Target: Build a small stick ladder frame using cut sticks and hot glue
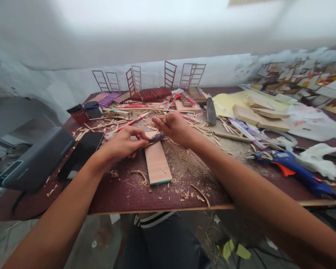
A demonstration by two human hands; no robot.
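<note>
A flat light-wood block (158, 164) with a green front edge lies before me on the dark red table. Across its far end is the dark blade of a knife (157, 138). My right hand (172, 126) is closed in a fist at the blade's right end, with the handle hidden inside it. My left hand (128, 142) sits left of the block, thumb and fingertips pinched together beside the blade. Whatever those fingers pinch is too small to make out. Wood shavings (189, 194) are scattered around the block.
A blue glue gun (294, 170) lies at right, near wooden pieces (257, 116) and a plastic bag (310, 121). At left are a black phone (81, 153) and a grey device (37, 158). Small ladder-like frames (170, 74), thin sticks and another blade (211, 111) occupy the back.
</note>
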